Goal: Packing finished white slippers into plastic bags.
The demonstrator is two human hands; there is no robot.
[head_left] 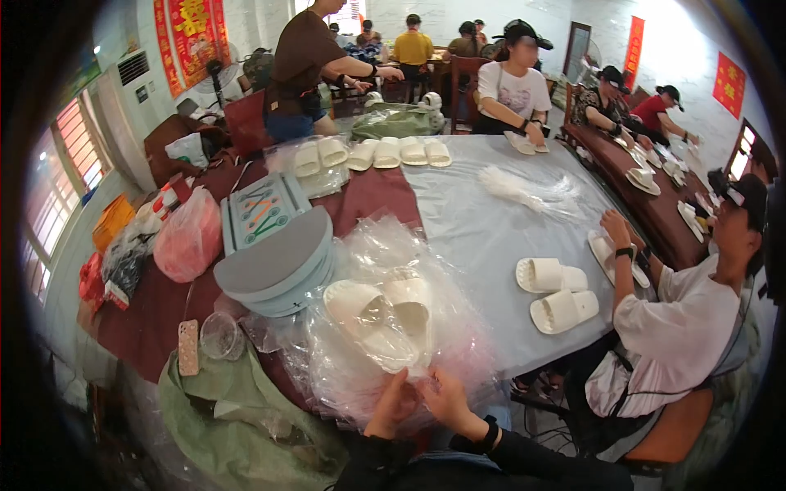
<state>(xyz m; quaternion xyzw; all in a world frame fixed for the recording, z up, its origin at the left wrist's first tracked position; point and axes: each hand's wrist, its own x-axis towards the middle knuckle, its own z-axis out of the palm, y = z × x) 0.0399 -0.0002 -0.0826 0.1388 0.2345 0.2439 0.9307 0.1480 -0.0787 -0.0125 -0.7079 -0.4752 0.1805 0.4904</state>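
Note:
A pair of white slippers lies before me on a heap of clear plastic bags. The left slipper partly overlaps the right slipper. At the slippers' near ends, my left hand and my right hand are close together. Both have their fingers closed on the edge of a clear plastic bag. Whether the slippers are inside that bag is hard to tell through the shiny film.
Pale blue stacked pieces, a pink bag and a phone are left. White slippers line the far side; two more lie right, near a seated co-worker. A green sack hangs near left.

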